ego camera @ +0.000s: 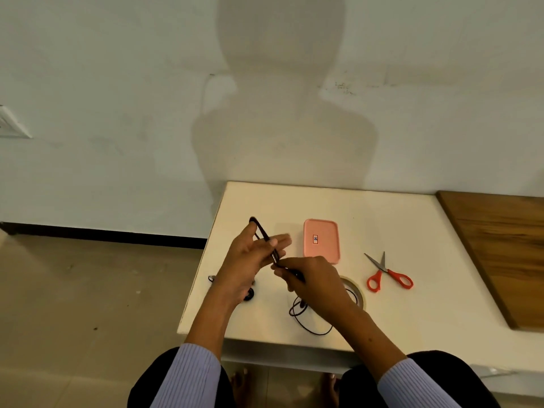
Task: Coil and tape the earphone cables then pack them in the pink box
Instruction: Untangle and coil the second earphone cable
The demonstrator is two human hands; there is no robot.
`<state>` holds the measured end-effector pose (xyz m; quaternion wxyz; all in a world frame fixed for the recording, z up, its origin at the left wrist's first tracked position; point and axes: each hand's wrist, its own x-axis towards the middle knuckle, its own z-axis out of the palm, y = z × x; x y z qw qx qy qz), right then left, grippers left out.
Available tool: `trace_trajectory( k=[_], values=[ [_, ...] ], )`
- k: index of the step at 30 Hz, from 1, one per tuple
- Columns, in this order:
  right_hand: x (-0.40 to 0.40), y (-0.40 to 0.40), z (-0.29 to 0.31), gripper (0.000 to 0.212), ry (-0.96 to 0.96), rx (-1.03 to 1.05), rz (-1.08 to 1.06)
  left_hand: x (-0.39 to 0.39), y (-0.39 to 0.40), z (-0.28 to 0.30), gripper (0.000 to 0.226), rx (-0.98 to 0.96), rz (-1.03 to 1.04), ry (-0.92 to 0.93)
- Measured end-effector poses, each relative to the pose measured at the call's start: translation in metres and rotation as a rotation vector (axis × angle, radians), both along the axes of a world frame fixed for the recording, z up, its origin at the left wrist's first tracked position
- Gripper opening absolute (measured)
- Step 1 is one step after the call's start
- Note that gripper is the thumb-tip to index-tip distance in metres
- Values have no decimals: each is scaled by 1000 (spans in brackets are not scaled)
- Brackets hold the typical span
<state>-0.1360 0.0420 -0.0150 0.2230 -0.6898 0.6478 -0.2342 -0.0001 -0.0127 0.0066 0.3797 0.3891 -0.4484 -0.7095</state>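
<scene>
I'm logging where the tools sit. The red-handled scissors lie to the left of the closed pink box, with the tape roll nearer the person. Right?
Not quite. In the head view the scissors lie to the right of the closed pink box, not the left. The tape roll is indeed nearer the person, partly behind the right hand.

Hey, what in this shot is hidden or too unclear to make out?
Head view:
- Tape roll: mostly behind the right hand.
- Earbuds: partly under the left hand.
- Box label: too small to read.
- Left fingers: motion-blurred; number of cable loops unclear.
- Wooden board: cut off at right edge.
</scene>
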Motion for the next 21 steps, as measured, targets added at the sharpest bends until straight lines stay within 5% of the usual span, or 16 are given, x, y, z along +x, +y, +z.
trace_trajectory(
  k=[8, 13, 21],
  values=[
    [-22, -5, 1, 18, 159, -181, 47, 8, 2, -13, 71, -126, -301, -643],
    [-36, -7, 6, 5, -213, -152, -71, 17, 6, -6, 71, 91, -521, -414],
    [-31, -11, 12, 3, -523, -85, -158, 18, 13, 8, 65, 105, -843, -173]
  ],
)
